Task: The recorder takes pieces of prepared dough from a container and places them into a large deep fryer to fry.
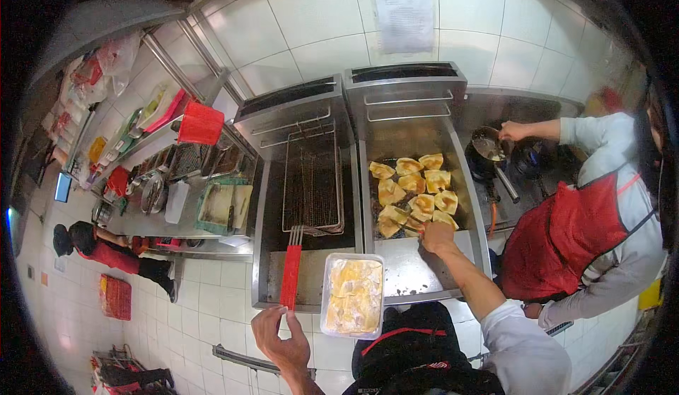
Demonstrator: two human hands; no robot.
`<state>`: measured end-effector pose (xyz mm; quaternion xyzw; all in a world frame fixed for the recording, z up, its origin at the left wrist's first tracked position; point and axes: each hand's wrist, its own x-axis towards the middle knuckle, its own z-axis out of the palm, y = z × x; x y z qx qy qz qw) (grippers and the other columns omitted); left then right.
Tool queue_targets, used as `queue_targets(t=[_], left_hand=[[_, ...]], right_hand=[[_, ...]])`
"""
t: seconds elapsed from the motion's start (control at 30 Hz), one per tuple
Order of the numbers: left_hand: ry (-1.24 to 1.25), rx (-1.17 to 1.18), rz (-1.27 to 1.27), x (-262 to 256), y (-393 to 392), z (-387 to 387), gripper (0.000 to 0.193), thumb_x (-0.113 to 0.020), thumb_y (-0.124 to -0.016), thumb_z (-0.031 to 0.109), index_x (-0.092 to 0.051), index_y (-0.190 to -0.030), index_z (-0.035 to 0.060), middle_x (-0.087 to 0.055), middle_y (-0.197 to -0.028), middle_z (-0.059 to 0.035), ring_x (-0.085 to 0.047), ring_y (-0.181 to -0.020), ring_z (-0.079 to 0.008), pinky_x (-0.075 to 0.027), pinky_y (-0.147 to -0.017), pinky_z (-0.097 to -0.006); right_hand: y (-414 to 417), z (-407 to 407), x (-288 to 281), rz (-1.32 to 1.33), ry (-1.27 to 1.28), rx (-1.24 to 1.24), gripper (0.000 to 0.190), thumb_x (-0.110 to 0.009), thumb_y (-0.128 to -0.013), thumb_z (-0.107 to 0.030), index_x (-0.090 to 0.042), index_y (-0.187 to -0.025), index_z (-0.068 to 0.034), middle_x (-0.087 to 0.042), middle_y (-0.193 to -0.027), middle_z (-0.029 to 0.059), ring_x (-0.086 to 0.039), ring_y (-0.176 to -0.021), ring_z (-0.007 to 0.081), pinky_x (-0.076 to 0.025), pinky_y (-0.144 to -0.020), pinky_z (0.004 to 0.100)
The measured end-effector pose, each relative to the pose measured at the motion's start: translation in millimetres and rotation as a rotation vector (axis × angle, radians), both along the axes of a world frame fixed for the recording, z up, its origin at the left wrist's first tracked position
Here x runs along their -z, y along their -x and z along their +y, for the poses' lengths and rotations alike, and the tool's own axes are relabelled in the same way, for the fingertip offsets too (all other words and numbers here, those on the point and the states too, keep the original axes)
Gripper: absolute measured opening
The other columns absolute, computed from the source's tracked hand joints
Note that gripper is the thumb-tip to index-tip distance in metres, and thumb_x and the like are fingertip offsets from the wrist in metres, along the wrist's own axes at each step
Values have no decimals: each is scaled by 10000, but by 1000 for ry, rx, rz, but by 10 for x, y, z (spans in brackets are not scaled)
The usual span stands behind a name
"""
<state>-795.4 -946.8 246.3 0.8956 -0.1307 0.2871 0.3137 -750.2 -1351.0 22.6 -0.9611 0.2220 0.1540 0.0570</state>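
My right hand (439,237) grips a metal utensil (409,222), apparently tongs, among folded dough pieces (411,183) frying in the right-hand fryer (480,246). Several pieces float there, pale gold with browner patches. My left hand (281,337) has its fingertips at the end of the red handle (292,275) of a wire fry basket (313,183); whether they grip it is unclear. That basket sits in the left fryer (258,257). Between my hands, a clear plastic container (324,315) of floured raw dough pieces (354,294) rests at the fryers' front edge, partly overhanging.
To the right, a co-worker in a red apron (565,241) holds a small pan (487,143) over a stove. Left of the fryers, a steel counter (183,225) carries a cutting board (217,204) with a knife (231,217). A red bucket (200,123) stands above it. Another person (114,249) stands farther left.
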Motion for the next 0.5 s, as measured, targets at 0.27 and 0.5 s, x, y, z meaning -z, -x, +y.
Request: queue_targets(t=[0.27,0.5], left_hand=[[37,-29,22,-8,12,-4,74,-650,-821,17,-646,-895,21,-665,-909,-117,-605,-896,-289,-490,-765,-391],[39,-55,35,22,13,22,105,-660,-792,-1,-646,-894,16,-664,-891,-113,-608,-897,-304,-489,-801,-411]], right_hand=[[-10,14,-294,3,27,-1,321,-641,-841,-336,-704,-1030,-85,-728,-976,117,-705,-924,286,-561,-757,398],[-19,53,-279,48,14,26,346,-649,-843,-358,-700,-1060,-94,-723,-953,137,-703,-908,296,-560,-745,415]])
